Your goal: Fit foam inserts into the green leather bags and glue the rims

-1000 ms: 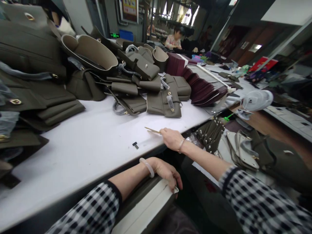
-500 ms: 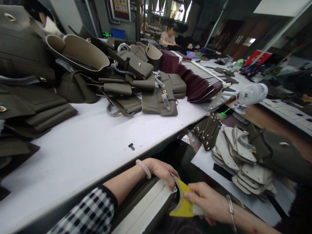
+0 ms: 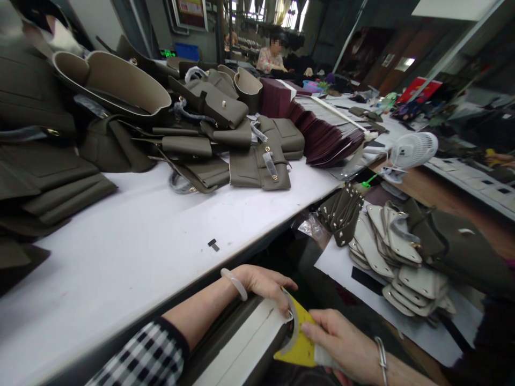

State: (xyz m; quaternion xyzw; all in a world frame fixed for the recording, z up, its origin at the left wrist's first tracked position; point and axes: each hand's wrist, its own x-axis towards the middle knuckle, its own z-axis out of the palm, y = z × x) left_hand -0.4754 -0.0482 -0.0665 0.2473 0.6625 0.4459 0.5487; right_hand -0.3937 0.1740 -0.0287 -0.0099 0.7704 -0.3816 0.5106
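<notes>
My right hand (image 3: pixel 336 338) grips a yellow crescent-edged piece (image 3: pixel 304 335), thumb on top, by its outer side. The curved, pale inner edge of this piece faces the far end of a long white board (image 3: pixel 245 343). That board has a dark line along its length and lies against dark olive leather (image 3: pixel 219 327). My left hand (image 3: pixel 265 287), with a pale bangle at the wrist, is curled over the board's far end, one finger stretched out. Its fingertips are close to the yellow piece's upper tip; whether they touch it I cannot tell.
Olive leather handbags (image 3: pixel 259 161) are heaped on the white table (image 3: pixel 153 230). Behind them stand stacked maroon sheets (image 3: pixel 325 128). To the right are pale flaps with studs (image 3: pixel 402 257), olive straps (image 3: pixel 341 212) and a white fan (image 3: pixel 414 150). A person (image 3: pixel 273 56) sits far back.
The yellow piece and my right hand have shifted slightly left, towards the board. A finger of my left hand now stretches further out. The whole view has shifted slightly.
</notes>
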